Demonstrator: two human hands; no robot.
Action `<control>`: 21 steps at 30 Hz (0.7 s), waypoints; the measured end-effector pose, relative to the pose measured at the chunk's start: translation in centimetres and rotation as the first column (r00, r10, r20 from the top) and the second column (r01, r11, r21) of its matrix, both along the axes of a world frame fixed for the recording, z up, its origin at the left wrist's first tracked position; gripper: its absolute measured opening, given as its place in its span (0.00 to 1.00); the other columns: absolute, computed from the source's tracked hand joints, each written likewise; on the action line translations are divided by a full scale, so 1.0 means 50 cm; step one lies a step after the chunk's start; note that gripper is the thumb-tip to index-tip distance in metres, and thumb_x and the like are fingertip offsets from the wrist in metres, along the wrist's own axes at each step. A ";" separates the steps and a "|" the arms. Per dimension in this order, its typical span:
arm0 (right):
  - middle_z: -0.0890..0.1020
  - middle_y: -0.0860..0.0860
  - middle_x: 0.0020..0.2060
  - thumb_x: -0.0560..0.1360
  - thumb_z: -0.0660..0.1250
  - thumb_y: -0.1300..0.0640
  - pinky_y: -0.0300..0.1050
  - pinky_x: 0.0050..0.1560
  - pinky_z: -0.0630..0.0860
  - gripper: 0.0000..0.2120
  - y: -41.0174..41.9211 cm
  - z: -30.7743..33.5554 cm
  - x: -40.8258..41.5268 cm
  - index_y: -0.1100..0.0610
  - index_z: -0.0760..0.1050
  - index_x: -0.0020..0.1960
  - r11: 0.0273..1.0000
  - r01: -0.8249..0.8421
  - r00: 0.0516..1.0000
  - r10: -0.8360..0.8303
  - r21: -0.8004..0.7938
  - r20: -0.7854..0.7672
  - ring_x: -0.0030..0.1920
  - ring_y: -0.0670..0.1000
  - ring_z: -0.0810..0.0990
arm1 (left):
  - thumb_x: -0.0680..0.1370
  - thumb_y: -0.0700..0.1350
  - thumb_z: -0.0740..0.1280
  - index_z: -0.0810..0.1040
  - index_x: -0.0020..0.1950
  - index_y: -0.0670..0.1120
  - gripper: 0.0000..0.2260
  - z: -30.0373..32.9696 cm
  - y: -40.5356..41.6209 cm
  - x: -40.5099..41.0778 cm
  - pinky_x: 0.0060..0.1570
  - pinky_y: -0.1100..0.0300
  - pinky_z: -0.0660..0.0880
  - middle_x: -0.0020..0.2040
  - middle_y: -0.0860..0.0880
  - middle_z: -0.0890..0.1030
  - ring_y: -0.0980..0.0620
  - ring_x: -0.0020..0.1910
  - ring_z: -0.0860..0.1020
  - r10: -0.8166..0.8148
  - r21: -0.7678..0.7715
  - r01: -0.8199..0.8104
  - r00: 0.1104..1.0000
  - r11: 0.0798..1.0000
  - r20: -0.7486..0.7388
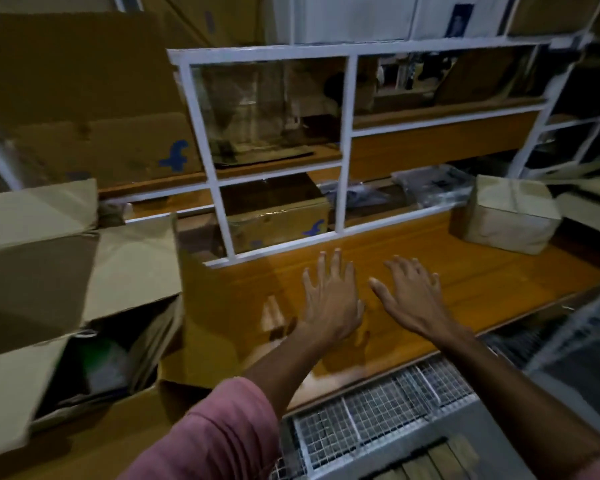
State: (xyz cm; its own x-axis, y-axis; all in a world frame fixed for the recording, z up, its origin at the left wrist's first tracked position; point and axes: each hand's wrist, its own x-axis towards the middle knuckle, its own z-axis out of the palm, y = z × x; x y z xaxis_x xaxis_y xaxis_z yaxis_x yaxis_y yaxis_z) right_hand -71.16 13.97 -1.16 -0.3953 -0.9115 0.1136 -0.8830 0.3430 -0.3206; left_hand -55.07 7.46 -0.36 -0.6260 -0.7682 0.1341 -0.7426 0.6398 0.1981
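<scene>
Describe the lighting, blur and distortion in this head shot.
Head view: dim, warm light; the left hand and right hand are fairly sharp, the open carton and the right edge smear with motion blur; the glossy wooden board mirrors the hands faintly; the white frame bows from the wide lens.

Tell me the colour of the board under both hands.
Orange-brown, with wood grain; the head view shows the board best.

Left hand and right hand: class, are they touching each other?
Apart. The head view shows orange board between the left hand and the right hand.
</scene>
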 end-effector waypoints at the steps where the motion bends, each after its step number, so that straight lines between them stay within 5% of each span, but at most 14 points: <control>1: 0.59 0.51 0.81 0.80 0.48 0.30 0.70 0.77 0.50 0.34 0.007 -0.007 -0.028 0.47 0.60 0.79 1.000 0.013 1.000 -0.013 0.013 0.007 0.81 0.58 0.52 | 0.81 0.56 0.64 0.55 0.83 0.47 0.34 -0.007 0.000 -0.024 0.76 0.32 0.49 0.84 0.44 0.45 0.38 0.82 0.43 -0.012 0.004 0.012 1.000 1.000 0.013; 21: 0.55 0.54 0.82 0.74 0.40 0.24 0.74 0.75 0.48 0.45 -0.105 -0.092 -0.384 0.50 0.56 0.81 0.970 0.219 0.976 -0.217 0.101 -0.030 0.81 0.62 0.50 | 0.81 0.62 0.62 0.48 0.84 0.49 0.38 -0.116 -0.212 -0.373 0.75 0.31 0.47 0.84 0.44 0.39 0.37 0.82 0.40 -0.250 0.076 0.247 0.968 0.966 0.032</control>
